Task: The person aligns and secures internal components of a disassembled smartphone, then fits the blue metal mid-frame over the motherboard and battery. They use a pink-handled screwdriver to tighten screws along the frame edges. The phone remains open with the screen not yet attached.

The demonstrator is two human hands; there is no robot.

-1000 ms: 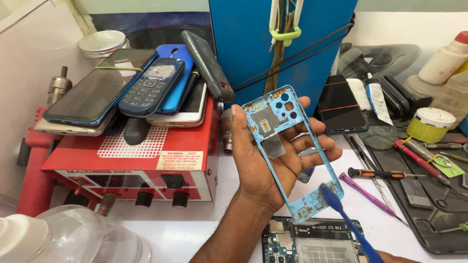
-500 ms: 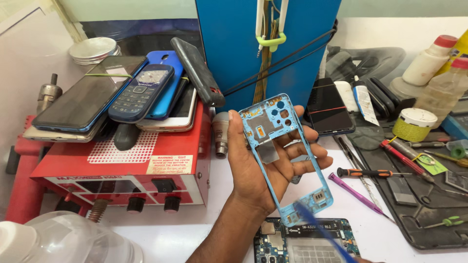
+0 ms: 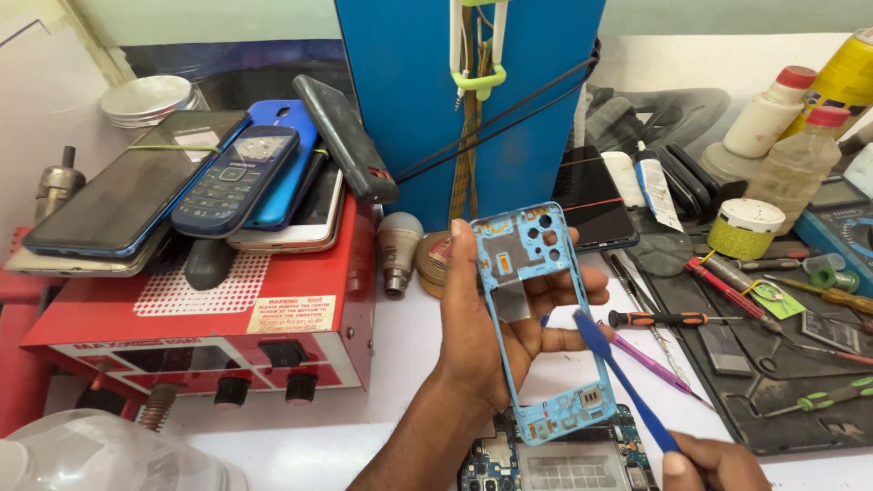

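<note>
Above the desk point(image 3: 409, 364), a light blue phone frame point(image 3: 544, 318) stands upright, its middle open. Left hand point(image 3: 496, 327) curls half-closed around it; right hand point(image 3: 714, 462) grips a blue pry tool point(image 3: 623, 377) whose tip touches the frame.

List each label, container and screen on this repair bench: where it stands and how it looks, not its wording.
Warning label: red machine's front, cream rectangle.
Keypad phone screen: atop the phone pile, small, pale.
Dark smartphone screen: leaning by blue panel, black.
Jar: right mat, yellow-green, white lid.
Two bottles: far right, red caps.
</note>
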